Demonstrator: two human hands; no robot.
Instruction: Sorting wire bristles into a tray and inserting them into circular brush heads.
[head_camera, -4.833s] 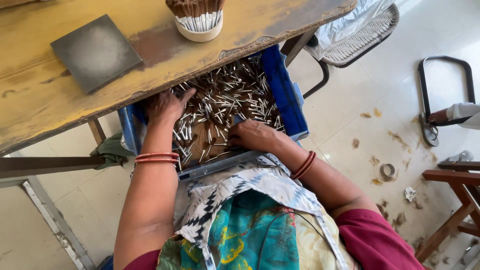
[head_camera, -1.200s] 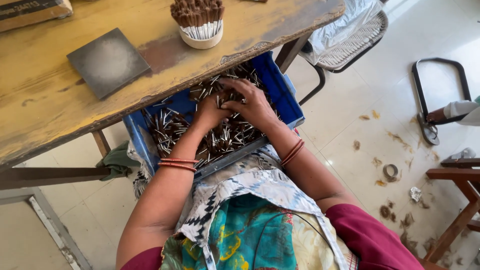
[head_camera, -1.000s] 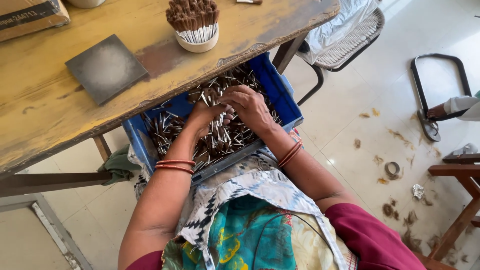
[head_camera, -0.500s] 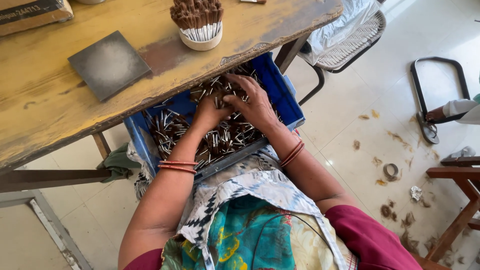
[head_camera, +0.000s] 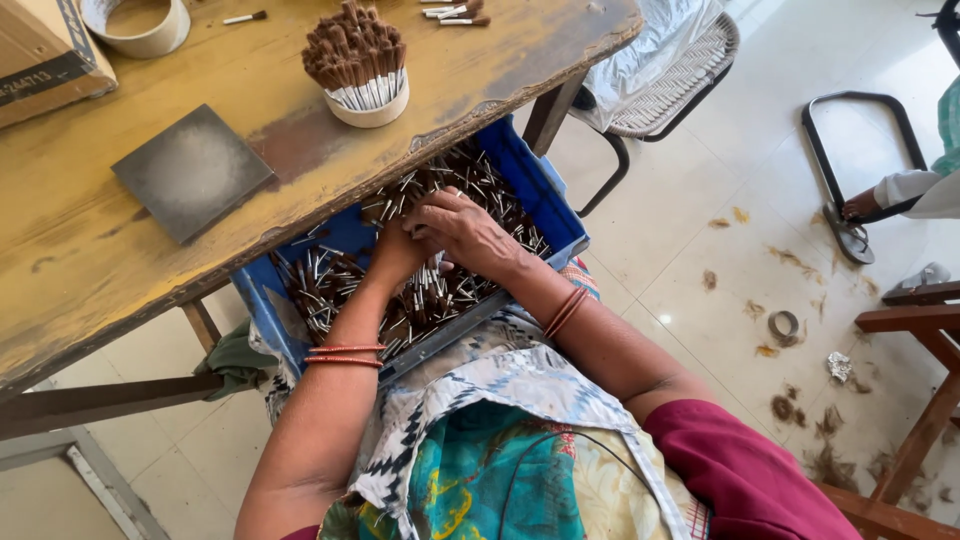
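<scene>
Both hands deep in the blue crate on the lap, at six o'clock from the cup of brushes. Right hand and left hand curl over loose brush pieces; grip hidden. Crate overhangs, could tip and spill.

Even daylight, a sharp wide-angle look down at the work.

Soft, bright light fills the scene; around the left hand and right hand, the metal pieces in the blue crate throw small glints. The wooden table shades the crate's far side beyond the hands. A faint glare spot marks the tiled floor to their right. Straight lines bow toward the edges.
</scene>
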